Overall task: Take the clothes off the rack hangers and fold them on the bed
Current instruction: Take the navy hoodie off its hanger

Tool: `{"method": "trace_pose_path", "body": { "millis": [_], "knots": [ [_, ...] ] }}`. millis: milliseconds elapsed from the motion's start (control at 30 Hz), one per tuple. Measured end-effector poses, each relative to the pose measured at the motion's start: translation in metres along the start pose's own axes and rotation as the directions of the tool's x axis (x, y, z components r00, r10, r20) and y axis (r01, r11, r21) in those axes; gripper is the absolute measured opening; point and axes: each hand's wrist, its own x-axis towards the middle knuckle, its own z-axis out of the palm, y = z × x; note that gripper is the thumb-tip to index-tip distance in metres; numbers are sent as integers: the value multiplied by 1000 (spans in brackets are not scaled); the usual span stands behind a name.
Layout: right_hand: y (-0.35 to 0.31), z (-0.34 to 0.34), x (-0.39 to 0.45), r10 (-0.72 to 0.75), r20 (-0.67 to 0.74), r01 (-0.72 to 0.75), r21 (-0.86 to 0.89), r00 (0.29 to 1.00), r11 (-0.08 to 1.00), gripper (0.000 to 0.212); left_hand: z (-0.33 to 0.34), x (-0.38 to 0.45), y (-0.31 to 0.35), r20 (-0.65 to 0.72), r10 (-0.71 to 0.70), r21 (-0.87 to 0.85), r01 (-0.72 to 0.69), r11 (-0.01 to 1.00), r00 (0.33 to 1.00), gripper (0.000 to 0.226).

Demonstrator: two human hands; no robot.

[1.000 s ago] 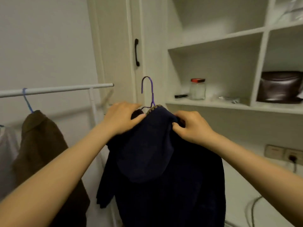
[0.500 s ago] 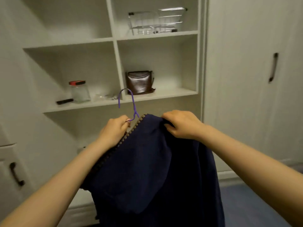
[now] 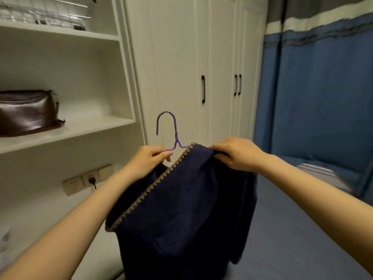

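Facing a white wardrobe (image 3: 177, 67) with open shelving (image 3: 66, 126) to its left and a blue curtain (image 3: 323, 87) to its right, I log the scene big to small. What looks like a bed edge (image 3: 323, 172) shows blurred under the curtain; I cannot confirm it. Centre frame hangs the navy hooded garment (image 3: 187, 209), held in mid-air in front of the wardrobe, on its purple wire hanger (image 3: 171, 134). Fabric looks thick, soft and limp, fleece-like, so I judge it moderately weighty and prone to sag; best hold is at the shoulders or collar, then slide the hanger out through the neck. Left hand (image 3: 148, 160) pinches the hanger at its neck, fingers closed on the wire. Right hand (image 3: 236, 154) is clamped on the cloth at the far shoulder. A brown scalloped trim (image 3: 153, 188) edges the hood. Sleeves and hem run below frame; hanger arms are buried inside the cloth. A brown leather bag (image 3: 28, 112) sits on the shelf, cut by the left edge.
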Motion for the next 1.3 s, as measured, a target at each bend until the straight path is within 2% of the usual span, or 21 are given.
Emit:
{"method": "trace_pose_path", "body": {
  "millis": [100,267,500,633,700,800,900,967,1100,1300],
  "knots": [
    [14,-8,-13,104,16,-104,-36,994,994,23,17,34,-7,80,61,11,-62,998,995,33],
    [39,-12,-45,293,37,-287,-112,956,951,26,64,79,-8,178,154,-83,-141,987,972,36],
    [62,-27,-135,516,72,-488,-238,853,840,31,155,96,46,367,316,-208,-254,945,875,36],
    [65,-53,-194,598,57,-572,-229,800,788,35,193,89,92,432,413,-233,-343,910,802,35],
    [69,-68,-226,635,41,-608,-251,771,753,36,206,86,117,466,465,-147,-452,880,753,35],
    [71,-83,-270,668,25,-635,-285,744,718,31,220,75,156,519,534,130,-679,723,668,35],
    [68,-100,-324,684,7,-651,-297,730,698,29,243,51,196,530,581,265,-772,578,617,33],
    [66,-109,-357,693,9,-657,-311,721,687,28,259,36,210,507,614,313,-794,522,604,32],
    [66,-127,-414,686,18,-637,-353,728,685,28,290,7,238,490,659,347,-821,453,571,32],
    [83,-144,-478,700,-12,-657,-357,714,664,30,323,-18,281,498,669,267,-832,487,552,25]
  ]
}}
